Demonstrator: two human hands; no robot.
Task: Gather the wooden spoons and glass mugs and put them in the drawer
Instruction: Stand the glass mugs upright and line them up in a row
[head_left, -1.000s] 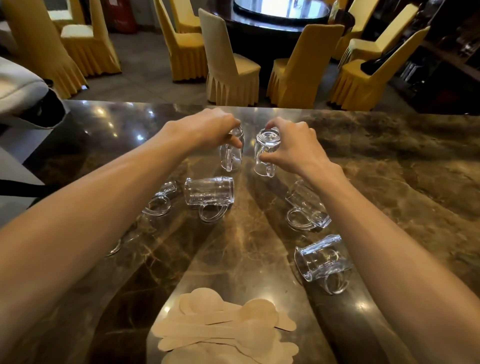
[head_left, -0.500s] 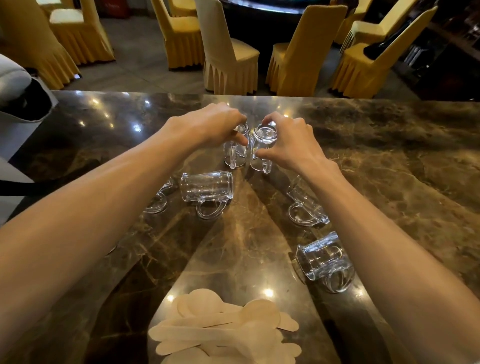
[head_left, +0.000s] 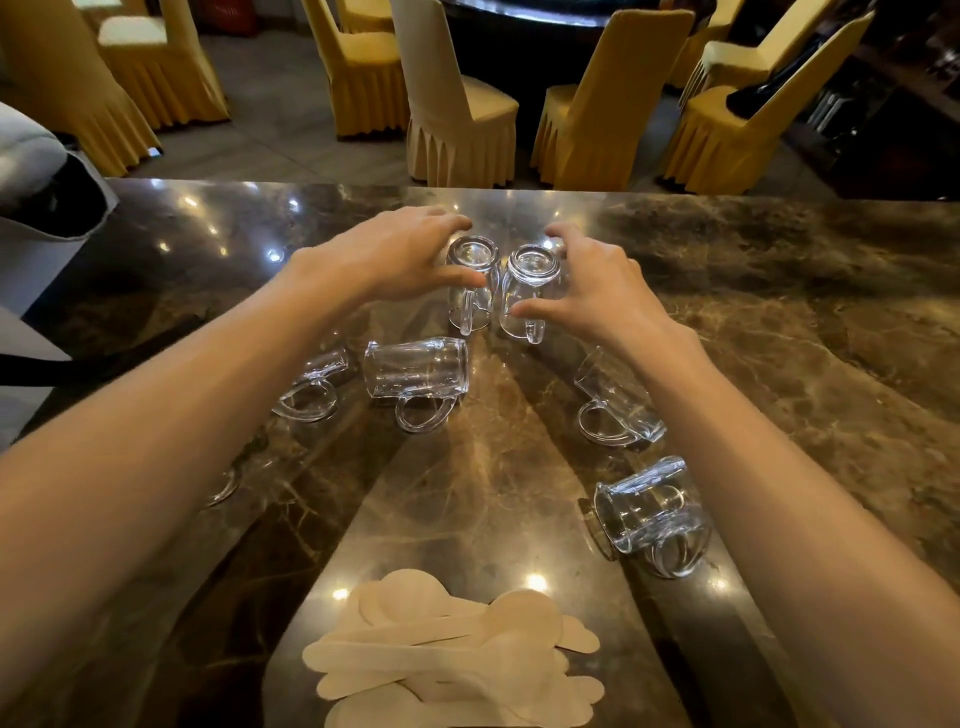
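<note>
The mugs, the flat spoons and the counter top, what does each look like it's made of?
The clear handled mugs look like glass: see-through, with bright glints. The pale flat spoons look like thin unfinished wood, matte and tan, though pressed fibre can't be ruled out. The dark brown veined counter top looks like polished marble or similar stone, mirroring the ceiling lights.

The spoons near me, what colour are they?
The spoons are pale beige, like light wood. The head view shows them, piled on the table.

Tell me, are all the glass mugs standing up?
No: only two mugs between the hands stand, upside down, while others such as this mug lie sideways.
</note>
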